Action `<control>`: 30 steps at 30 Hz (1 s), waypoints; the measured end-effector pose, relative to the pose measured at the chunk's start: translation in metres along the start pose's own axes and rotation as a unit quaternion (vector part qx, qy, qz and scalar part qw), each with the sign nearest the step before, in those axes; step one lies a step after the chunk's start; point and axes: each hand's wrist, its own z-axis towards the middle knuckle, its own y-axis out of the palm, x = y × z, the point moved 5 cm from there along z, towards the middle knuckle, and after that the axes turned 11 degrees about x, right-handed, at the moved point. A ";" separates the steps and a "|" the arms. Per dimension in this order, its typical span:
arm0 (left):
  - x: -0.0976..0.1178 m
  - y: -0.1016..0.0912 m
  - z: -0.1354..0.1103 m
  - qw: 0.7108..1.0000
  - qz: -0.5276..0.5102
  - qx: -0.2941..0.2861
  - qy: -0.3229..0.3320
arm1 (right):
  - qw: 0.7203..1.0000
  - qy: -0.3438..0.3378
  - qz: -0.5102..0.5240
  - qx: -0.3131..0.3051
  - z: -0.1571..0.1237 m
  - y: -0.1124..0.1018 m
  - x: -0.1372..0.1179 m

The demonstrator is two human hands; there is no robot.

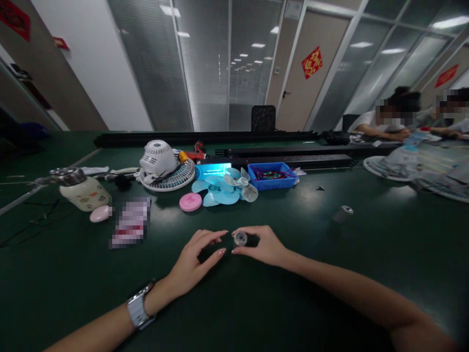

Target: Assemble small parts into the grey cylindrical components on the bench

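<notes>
Far left: one cream bottle (84,194), tilted in view, with a pink oval item (100,213) just beside. Nearer: one flat packet (131,222), print obscured. Farther, left of centre: one white rounded housing (159,159) on a white grille (170,182), well apart from both hands. Next: one pink disc (190,201), then a lit screen (210,170) partly behind loose blue blades (220,196) and paler translucent blades (250,192). Near centre: one small round piece (241,238), greyish, dark-centred, held above or on the dark green table (190,327); contact below not possible to tell. Farther, right of centre: one blue tray (273,184) of wires. Right: one metallic cylinder (342,214), unheld. Far right: people (384,120) seated beyond bagged items (414,151).

Progress, by judgement: early. Done: small round piece in grip. Left: blades, housing and cylinder, all loose and separate, with no joining visible.

Left hand (201,254): empty, thumb and fingers apart, curved toward the small round piece, just short of touching; grey-strapped watch (137,308) at the wrist, forearm slanting in from near left. Right hand (264,244): thumb and forefinger apparently pinched about the small round piece, palm turned left, forearm stretched in from near right.
</notes>
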 end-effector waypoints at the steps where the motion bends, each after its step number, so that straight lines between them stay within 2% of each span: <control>1: 0.002 0.001 0.001 1.000 -0.001 0.006 0.008 | 1.000 -0.005 0.014 -0.023 0.000 0.013 -0.005; 4: 0.005 0.003 0.006 1.000 0.001 0.027 0.015 | 0.999 -0.007 0.029 -0.034 0.000 0.031 -0.007; 11: 0.014 0.010 0.017 0.999 0.020 0.037 0.027 | 1.000 -0.007 0.026 -0.008 -0.002 0.034 0.001; 14: 0.020 0.005 0.020 0.998 0.010 0.056 0.025 | 1.000 -0.006 0.019 0.003 -0.002 0.035 0.000; 17: 0.022 -0.009 0.022 0.995 0.001 0.101 0.020 | 1.000 -0.003 0.014 0.001 -0.002 0.034 0.000; 20: 0.011 -0.019 0.021 0.993 0.021 0.118 0.004 | 1.000 -0.001 0.015 -0.009 -0.001 0.035 -0.001; 24: -0.020 -0.013 0.011 0.996 0.071 0.042 -0.040 | 0.999 0.008 0.030 -0.015 -0.002 0.035 -0.003; 27: -0.035 -0.005 0.005 0.994 0.097 -0.012 -0.050 | 0.999 0.032 0.023 0.024 -0.003 0.019 0.005; 30: -0.035 -0.003 0.004 0.993 0.099 -0.022 -0.054 | 0.989 0.062 -0.015 0.130 -0.004 -0.024 0.030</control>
